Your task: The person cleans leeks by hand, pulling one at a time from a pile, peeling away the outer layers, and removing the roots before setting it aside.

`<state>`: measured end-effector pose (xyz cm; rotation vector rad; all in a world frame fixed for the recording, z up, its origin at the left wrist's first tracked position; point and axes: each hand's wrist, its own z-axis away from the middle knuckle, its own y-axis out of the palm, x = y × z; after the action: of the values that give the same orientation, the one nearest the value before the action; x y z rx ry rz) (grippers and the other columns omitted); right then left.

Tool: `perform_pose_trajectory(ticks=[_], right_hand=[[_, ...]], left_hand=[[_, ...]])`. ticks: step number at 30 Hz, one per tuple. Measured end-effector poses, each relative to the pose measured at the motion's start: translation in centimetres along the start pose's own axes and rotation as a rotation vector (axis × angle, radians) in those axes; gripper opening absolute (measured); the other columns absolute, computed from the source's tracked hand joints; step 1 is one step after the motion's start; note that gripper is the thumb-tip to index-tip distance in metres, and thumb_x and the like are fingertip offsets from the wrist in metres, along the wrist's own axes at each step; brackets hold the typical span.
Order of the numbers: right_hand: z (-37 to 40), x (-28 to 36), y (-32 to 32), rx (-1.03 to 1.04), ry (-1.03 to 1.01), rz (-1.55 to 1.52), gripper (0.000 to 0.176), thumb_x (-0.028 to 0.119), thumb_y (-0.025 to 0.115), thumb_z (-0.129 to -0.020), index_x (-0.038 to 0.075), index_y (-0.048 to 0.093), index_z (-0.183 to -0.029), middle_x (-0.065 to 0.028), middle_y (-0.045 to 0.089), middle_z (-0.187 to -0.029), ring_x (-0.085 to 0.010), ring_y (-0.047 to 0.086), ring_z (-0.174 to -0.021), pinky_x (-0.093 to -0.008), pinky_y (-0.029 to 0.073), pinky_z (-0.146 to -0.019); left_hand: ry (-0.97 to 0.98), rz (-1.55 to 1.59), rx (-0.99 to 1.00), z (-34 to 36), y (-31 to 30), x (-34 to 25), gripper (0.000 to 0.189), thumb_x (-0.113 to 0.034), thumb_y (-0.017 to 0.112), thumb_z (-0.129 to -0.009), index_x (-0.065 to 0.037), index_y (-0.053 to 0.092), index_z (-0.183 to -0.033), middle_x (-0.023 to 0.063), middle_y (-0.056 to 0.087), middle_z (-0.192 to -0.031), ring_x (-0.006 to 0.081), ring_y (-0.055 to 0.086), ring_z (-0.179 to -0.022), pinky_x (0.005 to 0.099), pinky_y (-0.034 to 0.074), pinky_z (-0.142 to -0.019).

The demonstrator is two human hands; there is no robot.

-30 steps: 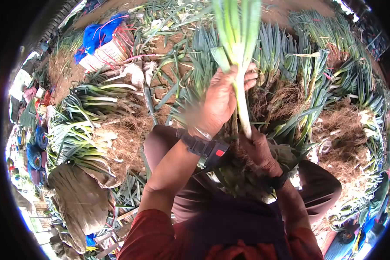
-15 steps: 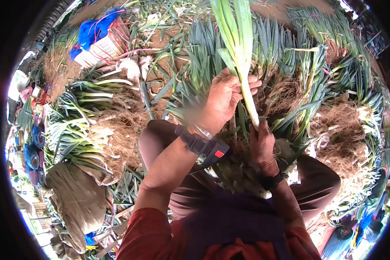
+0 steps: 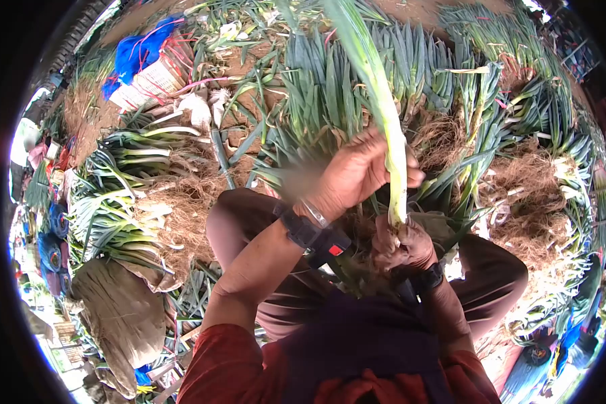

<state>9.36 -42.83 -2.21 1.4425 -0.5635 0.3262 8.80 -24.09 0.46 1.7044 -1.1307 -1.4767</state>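
A leek [image 3: 395,158] stands slanted in front of me, green leaves reaching up and left, its white base pointing down toward my lap. My left hand [image 3: 358,168] is closed around the middle of the stalk, with fingertips showing on its right side. At the base, my right hand [image 3: 404,246] has its fingers curled round the root end, and the roots themselves are hidden. Behind the stalk, a row of upright leeks [image 3: 316,87] spreads its dark green leaves.
Piled leeks [image 3: 114,209] with tangled roots [image 3: 188,202] lie on the left. More rooty bundles [image 3: 528,202] lie on the right. A white basket [image 3: 151,81] with blue netting [image 3: 141,50] stands at back left, and a brown cloth [image 3: 120,316] lies at lower left.
The leek has come down toward my lap, its leaves leaning further left. My left hand has shifted down and right with it. My right hand has dropped lower and turned at the base.
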Motion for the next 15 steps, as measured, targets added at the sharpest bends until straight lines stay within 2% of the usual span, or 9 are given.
perform_pose_trajectory(ticks=[1, 2, 4, 7, 8, 10, 12, 14, 15], right_hand=[[0.0, -0.1, -0.1, 0.075, 0.028, -0.077, 0.045, 0.041, 0.069, -0.090, 0.003, 0.050, -0.076, -0.0004, 0.042, -0.054, -0.0057, 0.035, -0.042, -0.0221, 0.027, -0.041], [-0.2, -0.2, -0.2, 0.152, 0.055, -0.154, 0.045, 0.042, 0.069, -0.090, 0.003, 0.051, -0.078, 0.0004, 0.041, -0.055, -0.0057, 0.034, -0.042, -0.0224, 0.025, -0.040], [-0.4, -0.5, -0.2, 0.252, 0.067, -0.287, 0.044, 0.041, 0.068, -0.091, 0.002, 0.050, -0.081, 0.0002, 0.041, -0.055, -0.0058, 0.033, -0.041, -0.0231, 0.023, -0.038], [-0.9, 0.7, 1.5, 0.148, 0.076, -0.166, 0.043, 0.042, 0.067, -0.091, 0.002, 0.051, -0.084, 0.0013, 0.040, -0.056, -0.0057, 0.034, -0.042, -0.0232, 0.025, -0.039], [-1.1, 0.8, 3.1, -0.154, 0.007, 0.034, 0.036, 0.038, 0.065, -0.094, 0.003, 0.054, -0.088, 0.0012, 0.044, -0.061, -0.0063, 0.038, -0.046, -0.0230, 0.029, -0.040], [-2.0, 0.5, 2.8, -0.201, -0.085, 0.258, 0.031, 0.034, 0.064, -0.096, 0.005, 0.056, -0.091, 0.0012, 0.047, -0.065, -0.0069, 0.041, -0.049, -0.0227, 0.030, -0.041], [-2.7, 0.3, 2.2, -0.295, -0.134, 0.594, 0.024, 0.029, 0.063, -0.098, 0.006, 0.057, -0.093, -0.0001, 0.052, -0.070, -0.0068, 0.046, -0.052, -0.0221, 0.031, -0.042], [-3.4, 0.0, 2.2, -0.358, -0.120, 0.708, 0.025, 0.030, 0.062, -0.098, 0.005, 0.060, -0.097, 0.0010, 0.052, -0.066, -0.0054, 0.042, -0.049, -0.0216, 0.030, -0.043], [-3.7, -0.1, 2.1, -0.394, -0.110, 0.763, 0.026, 0.030, 0.061, -0.099, 0.004, 0.061, -0.099, 0.0016, 0.052, -0.064, -0.0046, 0.041, -0.048, -0.0214, 0.030, -0.043]], left_hand=[[-0.055, 0.010, 0.085, 0.2, -0.1, 0.5, 0.022, -0.018, 0.053, -0.100, 0.000, 0.060, -0.110, 0.0219, 0.065, -0.109, 0.0371, 0.066, -0.103, 0.0566, 0.052, -0.096], [-0.063, -0.040, 0.222, 0.3, -0.7, 1.1, 0.028, -0.023, 0.055, -0.100, -0.001, 0.059, -0.117, 0.0168, 0.064, -0.115, 0.0308, 0.063, -0.109, 0.0486, 0.048, -0.101], [-0.137, -0.559, 0.206, 1.5, -1.3, 0.9, 0.033, -0.025, 0.057, -0.098, -0.002, 0.058, -0.123, 0.0123, 0.063, -0.117, 0.0255, 0.061, -0.112, 0.0413, 0.047, -0.101], [-0.094, -1.277, 0.355, 1.3, -2.9, 1.6, 0.051, -0.034, 0.066, -0.090, -0.006, 0.056, -0.131, 0.0112, 0.063, -0.122, 0.0218, 0.061, -0.112, 0.0331, 0.048, -0.095], [0.027, -1.382, 0.290, 1.8, -4.5, 2.5, 0.052, -0.035, 0.068, -0.088, -0.006, 0.057, -0.130, 0.0129, 0.063, -0.122, 0.0232, 0.062, -0.110, 0.0339, 0.049, -0.093], [-0.156, -2.104, 0.008, 1.5, -4.4, 2.3, 0.053, -0.043, 0.069, -0.085, -0.007, 0.062, -0.124, 0.0165, 0.067, -0.113, 0.0274, 0.068, -0.096, 0.0365, 0.054, -0.083], [0.337, -1.775, -0.275, 0.9, -5.6, -0.2, 0.049, -0.045, 0.064, -0.091, -0.004, 0.064, -0.116, 0.0137, 0.071, -0.103, 0.0271, 0.071, -0.085, 0.0396, 0.055, -0.077], [0.112, -0.537, -0.537, 0.0, -2.8, -3.0, 0.055, -0.052, 0.052, -0.098, -0.001, 0.060, -0.119, 0.0168, 0.069, -0.108, 0.0269, 0.070, -0.091, 0.0414, 0.057, -0.083], [0.104, -0.175, -0.299, 0.3, -2.6, -3.5, 0.054, -0.050, 0.049, -0.099, -0.003, 0.055, -0.124, 0.0165, 0.069, -0.109, 0.0293, 0.068, -0.098, 0.0448, 0.055, -0.089]])
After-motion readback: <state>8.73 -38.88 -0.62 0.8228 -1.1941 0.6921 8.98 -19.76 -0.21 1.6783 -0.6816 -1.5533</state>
